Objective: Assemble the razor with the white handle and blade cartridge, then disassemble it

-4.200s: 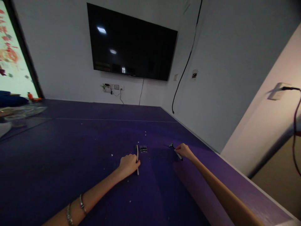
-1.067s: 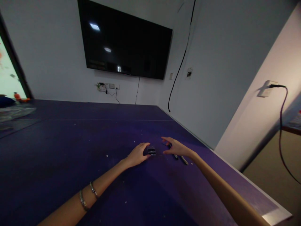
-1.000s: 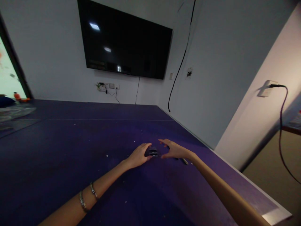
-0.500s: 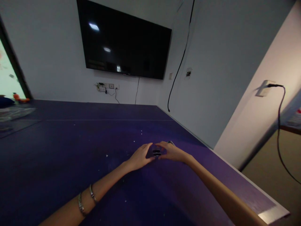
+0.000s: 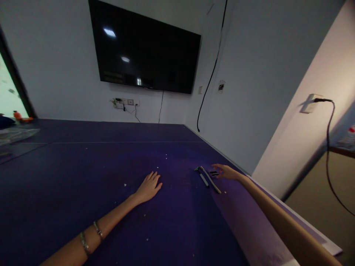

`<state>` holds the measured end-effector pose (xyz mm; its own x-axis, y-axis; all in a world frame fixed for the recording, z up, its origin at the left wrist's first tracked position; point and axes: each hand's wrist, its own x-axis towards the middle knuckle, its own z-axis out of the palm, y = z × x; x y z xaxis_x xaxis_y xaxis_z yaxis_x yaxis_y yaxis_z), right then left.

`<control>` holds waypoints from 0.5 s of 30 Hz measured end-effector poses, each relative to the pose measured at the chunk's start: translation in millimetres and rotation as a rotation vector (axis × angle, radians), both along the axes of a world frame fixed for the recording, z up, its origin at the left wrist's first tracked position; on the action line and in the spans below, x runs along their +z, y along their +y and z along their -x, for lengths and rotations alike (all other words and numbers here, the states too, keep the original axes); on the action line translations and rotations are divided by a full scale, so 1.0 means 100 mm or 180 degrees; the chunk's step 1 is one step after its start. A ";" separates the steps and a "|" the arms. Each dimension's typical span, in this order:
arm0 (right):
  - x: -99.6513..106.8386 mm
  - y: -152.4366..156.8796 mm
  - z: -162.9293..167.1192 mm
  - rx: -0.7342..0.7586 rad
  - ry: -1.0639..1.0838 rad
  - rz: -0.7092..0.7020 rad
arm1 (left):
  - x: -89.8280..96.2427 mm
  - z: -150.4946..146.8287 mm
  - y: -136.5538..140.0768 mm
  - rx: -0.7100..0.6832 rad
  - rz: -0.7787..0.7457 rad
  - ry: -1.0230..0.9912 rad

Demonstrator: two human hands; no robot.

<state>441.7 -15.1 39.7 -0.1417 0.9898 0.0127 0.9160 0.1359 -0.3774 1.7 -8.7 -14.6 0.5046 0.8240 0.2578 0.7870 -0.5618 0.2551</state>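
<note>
Leaves room above the table [image 5: 177,218] between left hand [image 5: 148,188] and razor [image 5: 204,180], then runs into stick [image 5: 211,181], case [image 5: 214,173] and right hand [image 5: 226,172].

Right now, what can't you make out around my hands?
In the head view:
Small flat black-and-clear plastic-looking piece: tiny, partly covered by the right hand; whether gripped is unclear.
Left hand: its palm is hidden beneath its back.
Dark blue bundle: cut off by the left edge.
Tiny white specks: too small to identify.

The left forearm [image 5: 118,212] slants inward from the lower left, its left hand [image 5: 148,187] palm down with fingers slightly spread. The right forearm [image 5: 277,212] slants in from the lower right, its right hand [image 5: 227,172] pointing left, fingers curved.
</note>
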 end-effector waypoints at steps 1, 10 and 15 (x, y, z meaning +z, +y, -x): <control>-0.02 0.00 -0.01 -0.0012 -0.0007 0.0035 | -0.02 0.00 -0.01 0.0005 -0.0033 0.0004; -0.11 0.02 -0.03 0.0025 0.0057 0.0122 | -0.06 0.01 -0.01 0.0011 -0.0132 0.0019; -0.14 0.06 -0.07 0.0081 0.0054 0.0157 | -0.07 0.00 -0.01 0.0037 -0.0124 -0.0019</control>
<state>448.9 -9.5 25.9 -0.1670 0.9854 -0.0334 0.9059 0.1400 -0.3997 2.0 -9.5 -21.7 0.4935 0.8189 0.2929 0.7920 -0.5623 0.2377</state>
